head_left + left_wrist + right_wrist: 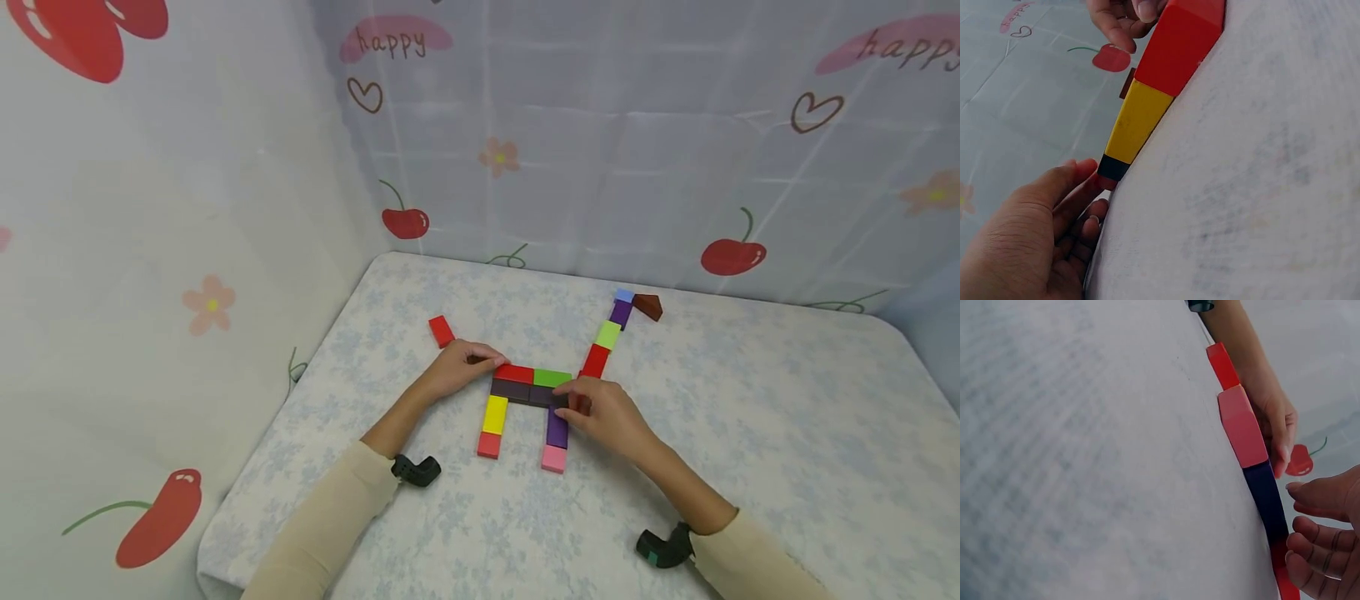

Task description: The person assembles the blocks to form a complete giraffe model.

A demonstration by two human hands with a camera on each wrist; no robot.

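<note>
Coloured wooden blocks lie flat in a four-legged animal shape in the head view. Its body pairs a red block (514,373) and a green block (552,377) above dark blocks (511,390). Fingertips of my left hand (459,371) touch the red block's left end. My right hand (611,412), thumb and index finger apart, rests at the body's right end, covering part of it. Below stand a yellow block (495,414) over a red one (489,446), and a purple block (557,427) over a pink block (1244,422). A slanting neck includes another red block (596,362).
Atop the neck, a light blue block (623,295) meets a brown block (648,307) near the table's back edge. A separate red block (441,331) lies beyond my left hand. Patterned curtains hang behind and left of the cloth-covered table (787,433).
</note>
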